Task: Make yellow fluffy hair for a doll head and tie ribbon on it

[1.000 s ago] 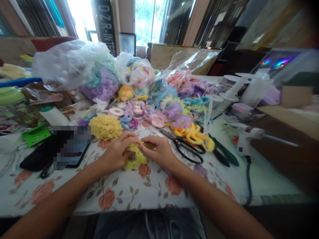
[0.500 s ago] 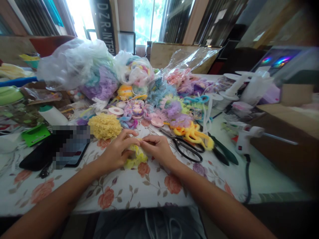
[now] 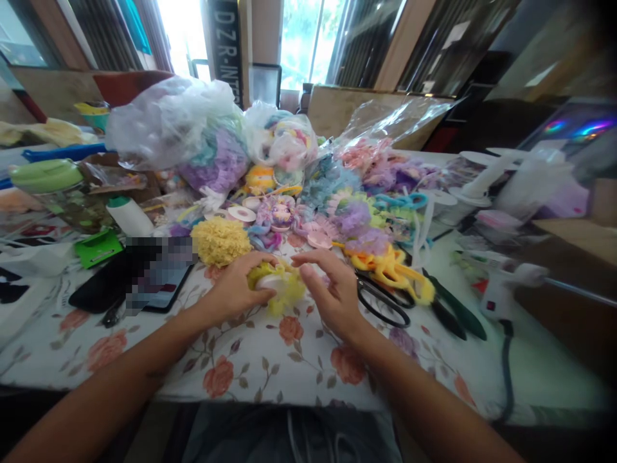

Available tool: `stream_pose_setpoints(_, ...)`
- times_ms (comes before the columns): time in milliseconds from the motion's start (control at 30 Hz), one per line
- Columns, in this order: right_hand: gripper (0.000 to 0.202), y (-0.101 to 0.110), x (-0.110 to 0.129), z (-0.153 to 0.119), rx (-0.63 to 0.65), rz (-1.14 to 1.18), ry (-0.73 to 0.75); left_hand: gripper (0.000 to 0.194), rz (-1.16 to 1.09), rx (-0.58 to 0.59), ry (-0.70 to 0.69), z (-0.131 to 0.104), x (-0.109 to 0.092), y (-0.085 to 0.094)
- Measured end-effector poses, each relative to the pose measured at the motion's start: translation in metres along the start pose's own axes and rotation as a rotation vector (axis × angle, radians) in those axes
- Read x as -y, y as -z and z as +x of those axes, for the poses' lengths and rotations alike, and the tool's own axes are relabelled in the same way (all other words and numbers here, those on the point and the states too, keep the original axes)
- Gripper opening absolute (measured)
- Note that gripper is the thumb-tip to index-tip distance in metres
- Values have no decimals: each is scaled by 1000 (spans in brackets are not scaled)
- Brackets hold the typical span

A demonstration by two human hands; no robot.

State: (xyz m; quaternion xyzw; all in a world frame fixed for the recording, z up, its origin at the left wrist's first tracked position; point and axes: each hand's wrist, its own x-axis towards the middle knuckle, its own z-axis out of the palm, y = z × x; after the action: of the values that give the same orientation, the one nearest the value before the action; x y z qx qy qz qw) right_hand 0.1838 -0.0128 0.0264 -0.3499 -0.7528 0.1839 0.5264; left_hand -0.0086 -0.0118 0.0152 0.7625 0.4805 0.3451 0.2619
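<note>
Nearest, flowered cloth covers the bench (image 3: 308,379); a little farther in, near the middle, the yellow ruffled piece (image 3: 292,290) sits in the person's left hand (image 3: 241,283), thumb on its near side and fingers curled round the far side, so that grip is pinching it. The right hand (image 3: 333,280) is just to the right, its grip spread, thumb and forefinger apart; whether a fingertip brushes the frill I cannot tell. To handle it well, I would judge a light, steady left pinch best, firm on the pale rounded part (image 3: 270,282) and loose on the frill so the soft edge is not crushed, with the right fingertips meeting the frill from its right side and working along short stretches rather than tugging. The pale part seems to face up and somewhat toward the person; the piece looks longest from left to right, its right end slanting nearer, though blur and fingers leave that axis uncertain. Right of the right hand lie black-handled scissors (image 3: 380,290), best kept clear of the wrist. Farther off, just beyond the left hand, rests a fluffy yellow ball (image 3: 222,240), and past it colourful trims (image 3: 357,218) are heaped.
</note>
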Motion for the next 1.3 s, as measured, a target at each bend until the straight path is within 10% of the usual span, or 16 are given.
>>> stream_pose_setpoints(367,3,-4,-2,9,178,-113,-55,43,-59,-2,-30,-2,7,-5)
stream_pose_setpoints(633,30,2,3,8,216,-149,-22,45,-73,35,-43,-2,5,-3)
stream_pose_setpoints(1300,4,5,-13,15,329,18,-156,46,-44,62,-1,-4,4,-6)
